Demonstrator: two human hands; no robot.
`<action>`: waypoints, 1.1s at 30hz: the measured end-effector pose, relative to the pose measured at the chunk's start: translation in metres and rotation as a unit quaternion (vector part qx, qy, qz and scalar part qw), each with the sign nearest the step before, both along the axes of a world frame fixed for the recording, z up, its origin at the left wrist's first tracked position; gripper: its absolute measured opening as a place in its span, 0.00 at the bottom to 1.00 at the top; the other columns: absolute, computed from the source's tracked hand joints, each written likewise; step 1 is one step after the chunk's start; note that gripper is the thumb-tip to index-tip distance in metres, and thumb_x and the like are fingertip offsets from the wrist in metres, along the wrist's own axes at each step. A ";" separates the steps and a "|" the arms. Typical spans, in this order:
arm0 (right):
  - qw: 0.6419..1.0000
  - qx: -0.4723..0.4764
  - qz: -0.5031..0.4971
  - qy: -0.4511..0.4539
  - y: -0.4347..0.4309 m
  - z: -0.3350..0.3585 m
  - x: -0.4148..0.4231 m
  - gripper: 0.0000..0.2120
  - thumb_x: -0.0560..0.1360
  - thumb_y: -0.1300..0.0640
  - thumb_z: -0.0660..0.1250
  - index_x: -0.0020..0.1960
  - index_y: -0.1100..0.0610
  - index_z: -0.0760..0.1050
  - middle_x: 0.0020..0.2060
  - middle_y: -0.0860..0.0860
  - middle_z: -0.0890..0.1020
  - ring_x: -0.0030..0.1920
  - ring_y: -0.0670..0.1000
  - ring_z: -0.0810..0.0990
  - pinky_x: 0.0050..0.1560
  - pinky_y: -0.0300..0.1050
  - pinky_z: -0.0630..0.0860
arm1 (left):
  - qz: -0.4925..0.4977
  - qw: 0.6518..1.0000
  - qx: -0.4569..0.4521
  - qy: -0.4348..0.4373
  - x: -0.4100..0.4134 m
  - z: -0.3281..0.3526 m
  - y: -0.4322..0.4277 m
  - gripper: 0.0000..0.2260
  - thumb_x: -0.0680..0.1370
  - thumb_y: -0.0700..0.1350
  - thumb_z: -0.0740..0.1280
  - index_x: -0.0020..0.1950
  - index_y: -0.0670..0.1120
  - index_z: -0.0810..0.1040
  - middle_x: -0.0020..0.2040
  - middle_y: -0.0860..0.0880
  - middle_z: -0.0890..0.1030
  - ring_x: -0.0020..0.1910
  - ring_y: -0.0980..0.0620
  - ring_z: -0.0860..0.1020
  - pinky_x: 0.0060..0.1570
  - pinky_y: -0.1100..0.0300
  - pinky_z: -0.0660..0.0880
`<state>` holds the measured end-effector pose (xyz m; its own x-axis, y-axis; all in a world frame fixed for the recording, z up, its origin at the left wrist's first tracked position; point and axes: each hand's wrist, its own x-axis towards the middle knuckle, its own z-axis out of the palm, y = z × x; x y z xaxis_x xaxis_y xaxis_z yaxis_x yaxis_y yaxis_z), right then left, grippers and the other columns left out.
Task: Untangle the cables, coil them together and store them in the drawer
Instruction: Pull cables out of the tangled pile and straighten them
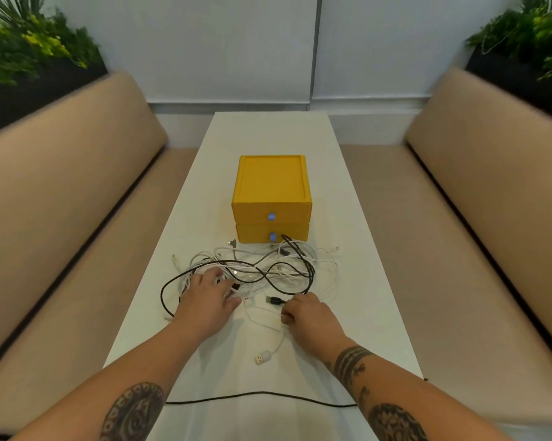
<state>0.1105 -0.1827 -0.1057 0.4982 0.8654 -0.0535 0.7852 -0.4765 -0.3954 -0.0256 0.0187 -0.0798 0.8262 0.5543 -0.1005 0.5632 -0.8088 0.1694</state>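
A tangle of white cables [319,265] and a black cable [306,265] lies on the white table [357,313], just in front of a yellow two-drawer box [271,192]. Both drawers are closed, each with a small blue pull tab. My left hand [204,300] rests on the left part of the tangle, fingers spread over the white cables. My right hand [309,316] has its fingers curled round a white cable, near the black USB plug [273,300]. A white USB plug [263,358] lies loose near the front.
Another stretch of black cable [262,397] runs across the table's near end between my forearms. Beige bench seats [443,249] flank the table on both sides, with planters of green plants [29,49] behind the backrests.
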 end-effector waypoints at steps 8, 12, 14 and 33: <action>0.968 0.166 -0.132 0.131 0.027 0.084 0.013 0.06 0.79 0.57 0.67 0.49 0.57 0.82 0.48 0.52 0.82 0.51 0.51 0.79 0.54 0.46 0.75 | 0.009 0.979 -0.094 -0.182 0.022 0.028 -0.011 0.09 0.80 0.52 0.66 0.55 0.52 0.84 0.48 0.53 0.78 0.50 0.52 0.75 0.51 0.55 0.73; 0.944 0.221 -0.167 0.178 0.041 0.121 0.021 0.08 0.78 0.53 0.69 0.47 0.57 0.82 0.44 0.52 0.84 0.47 0.53 0.81 0.50 0.46 0.77 | 0.023 0.957 -0.194 -0.213 0.033 0.047 -0.024 0.11 0.79 0.51 0.68 0.60 0.53 0.83 0.48 0.57 0.83 0.42 0.60 0.78 0.45 0.61 0.73; 0.920 0.256 -0.180 0.234 0.047 0.138 0.025 0.09 0.77 0.50 0.70 0.48 0.55 0.82 0.42 0.49 0.83 0.48 0.54 0.83 0.53 0.51 0.80 | 0.058 0.943 -0.236 -0.229 0.035 0.050 -0.024 0.10 0.79 0.52 0.69 0.59 0.53 0.84 0.50 0.56 0.85 0.41 0.60 0.80 0.48 0.60 0.76; 0.711 0.494 -0.080 0.494 0.034 0.229 0.021 0.06 0.81 0.64 0.63 0.47 0.63 0.76 0.37 0.57 0.79 0.41 0.55 0.80 0.50 0.51 0.84 | 0.014 0.897 -0.328 -0.297 0.066 0.103 -0.041 0.18 0.79 0.53 0.69 0.69 0.56 0.76 0.47 0.53 0.84 0.41 0.60 0.78 0.38 0.75 0.69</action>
